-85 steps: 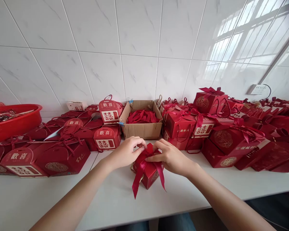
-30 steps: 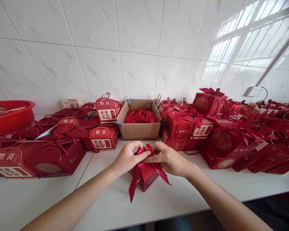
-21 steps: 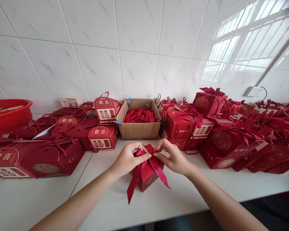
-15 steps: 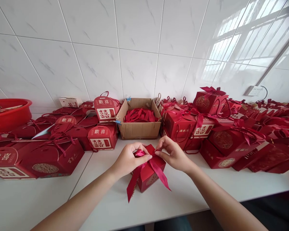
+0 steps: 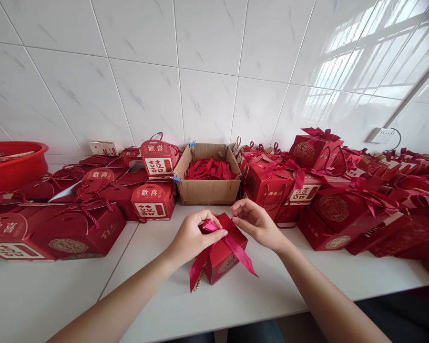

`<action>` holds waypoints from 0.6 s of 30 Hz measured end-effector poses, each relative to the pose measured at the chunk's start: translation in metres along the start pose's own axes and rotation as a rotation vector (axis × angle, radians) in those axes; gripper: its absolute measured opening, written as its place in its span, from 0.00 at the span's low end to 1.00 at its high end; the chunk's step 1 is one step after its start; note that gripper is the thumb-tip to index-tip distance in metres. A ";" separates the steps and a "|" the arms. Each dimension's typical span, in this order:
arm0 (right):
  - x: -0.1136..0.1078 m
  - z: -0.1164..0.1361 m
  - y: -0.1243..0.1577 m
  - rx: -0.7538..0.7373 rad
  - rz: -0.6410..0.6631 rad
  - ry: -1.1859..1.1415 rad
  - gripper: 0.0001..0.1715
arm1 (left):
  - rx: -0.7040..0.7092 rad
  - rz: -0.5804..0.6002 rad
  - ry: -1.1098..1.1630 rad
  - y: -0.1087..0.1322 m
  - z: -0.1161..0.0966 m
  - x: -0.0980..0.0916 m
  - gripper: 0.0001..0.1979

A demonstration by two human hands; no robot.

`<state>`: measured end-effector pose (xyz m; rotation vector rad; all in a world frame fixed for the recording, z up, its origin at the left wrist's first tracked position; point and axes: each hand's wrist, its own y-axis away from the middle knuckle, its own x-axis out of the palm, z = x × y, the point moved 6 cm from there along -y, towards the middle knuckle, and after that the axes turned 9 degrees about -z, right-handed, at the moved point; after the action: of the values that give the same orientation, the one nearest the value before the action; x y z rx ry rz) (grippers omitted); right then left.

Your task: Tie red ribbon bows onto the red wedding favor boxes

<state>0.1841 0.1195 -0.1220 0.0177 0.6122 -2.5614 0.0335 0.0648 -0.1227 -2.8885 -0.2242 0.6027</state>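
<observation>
White wall tiles with grey veining (image 5: 146,95) back a long white surface (image 5: 264,295), on which red gift packaging stands to either side of a central working area. In the foreground lies the work in hand: a small red cardboard box with a gold printed medallion (image 5: 227,262), resting on the surface between the person's hands and topped by a glossy crimson satin ribbon (image 5: 240,253). The left hand (image 5: 190,238) grasps the ribbon over the top of the box, thumb and forefinger pinched together, with a bright loop standing between them. The right hand (image 5: 259,226) is raised at the box's far right edge, fingers curled and thumb near forefinger (a sliver of red shows between them; whether it is grasped cannot be told). Two ribbon tails hang over the near faces, and a twisted gold cord (image 5: 198,281) shows below the left tail. Directly behind the box stands an open brown cardboard carton (image 5: 209,193), containing a heap of red ribbons (image 5: 210,169). To the left are dark red lidded gift boxes with twisted cord handles (image 5: 84,236) and a round red plastic basin (image 5: 19,166); to the right, stacked red gift boxes with bows (image 5: 338,212).
</observation>
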 end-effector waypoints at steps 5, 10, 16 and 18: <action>0.004 -0.009 -0.002 0.121 0.098 0.037 0.17 | 0.059 -0.028 -0.014 0.005 -0.004 -0.001 0.12; 0.011 -0.017 0.001 0.189 0.164 0.067 0.25 | 0.085 -0.054 -0.014 0.006 -0.004 -0.004 0.11; 0.012 -0.020 0.003 0.128 0.116 0.042 0.27 | 0.020 -0.080 -0.020 0.005 -0.001 -0.002 0.11; 0.012 -0.021 0.003 0.108 0.115 0.048 0.26 | 0.011 -0.073 -0.031 0.006 -0.001 -0.001 0.12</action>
<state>0.1733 0.1202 -0.1434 0.1477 0.4764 -2.4857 0.0333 0.0588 -0.1226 -2.8483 -0.3286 0.6334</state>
